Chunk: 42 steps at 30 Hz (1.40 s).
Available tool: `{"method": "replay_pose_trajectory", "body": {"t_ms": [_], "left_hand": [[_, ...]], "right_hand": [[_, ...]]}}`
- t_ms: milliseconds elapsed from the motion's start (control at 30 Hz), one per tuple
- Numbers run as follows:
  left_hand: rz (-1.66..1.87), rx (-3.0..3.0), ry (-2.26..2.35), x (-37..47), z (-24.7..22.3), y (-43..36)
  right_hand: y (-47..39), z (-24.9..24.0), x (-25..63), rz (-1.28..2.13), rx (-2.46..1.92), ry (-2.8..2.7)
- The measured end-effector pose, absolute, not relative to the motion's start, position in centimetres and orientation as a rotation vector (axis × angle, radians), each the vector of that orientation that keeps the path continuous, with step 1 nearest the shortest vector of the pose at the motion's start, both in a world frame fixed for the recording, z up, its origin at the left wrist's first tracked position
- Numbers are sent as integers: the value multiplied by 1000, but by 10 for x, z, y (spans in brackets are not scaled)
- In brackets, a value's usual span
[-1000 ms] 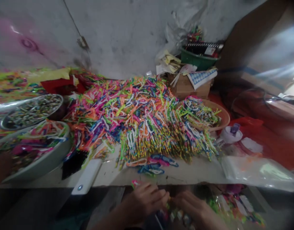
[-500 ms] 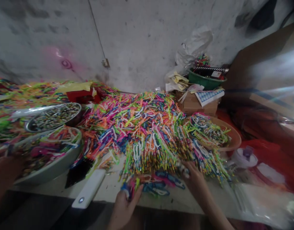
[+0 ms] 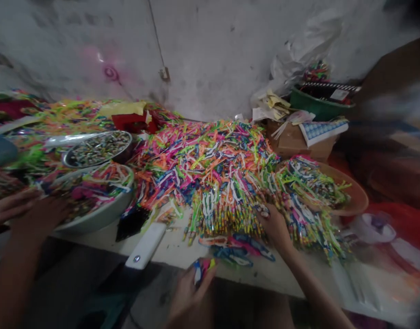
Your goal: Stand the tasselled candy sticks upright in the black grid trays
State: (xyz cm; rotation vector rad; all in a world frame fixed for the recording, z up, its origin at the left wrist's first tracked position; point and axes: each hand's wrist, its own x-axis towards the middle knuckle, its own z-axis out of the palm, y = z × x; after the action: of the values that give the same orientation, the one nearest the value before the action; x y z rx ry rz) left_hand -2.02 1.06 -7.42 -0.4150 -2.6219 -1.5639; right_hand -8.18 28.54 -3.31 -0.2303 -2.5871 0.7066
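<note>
My left hand is closed around a small bundle of colourful pieces in blue, white, pink and yellow, just off the table's front edge. My right hand is at the front of the big pile, its fingers closed on some small whitish pieces. Below the pile, a few blue, pink and orange loops lie on the table between my hands. Rows of thin items with yellow, beaded-looking ends point toward me.
Another person's hands are at a pale basin on the left. Behind it stands a metal bowl. A white bar overhangs the front edge. An orange basin and a white cup stand right.
The view has shifted, moving the scene right and slightly up. My left hand has drawn back from the loops with its bundle. The other person's hands show more fully at the pale basin.
</note>
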Motion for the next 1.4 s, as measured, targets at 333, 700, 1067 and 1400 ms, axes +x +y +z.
{"method": "replay_pose_trajectory", "body": {"t_ms": [333,700,1067,1400], "left_hand": [[-746,-1317,-2232,-37,1,21],[-626,-1385,-2144,-24,29,24],[-536,-1442,-2190,-21,33,21],[-440,-1439,-2173,-19,37,17]], "right_hand": [[228,35,33,1038,196,-2666],[227,41,50,872,371,-2667],[226,49,56,206,662,-2509],[236,54,64,501,795,-2681]]}}
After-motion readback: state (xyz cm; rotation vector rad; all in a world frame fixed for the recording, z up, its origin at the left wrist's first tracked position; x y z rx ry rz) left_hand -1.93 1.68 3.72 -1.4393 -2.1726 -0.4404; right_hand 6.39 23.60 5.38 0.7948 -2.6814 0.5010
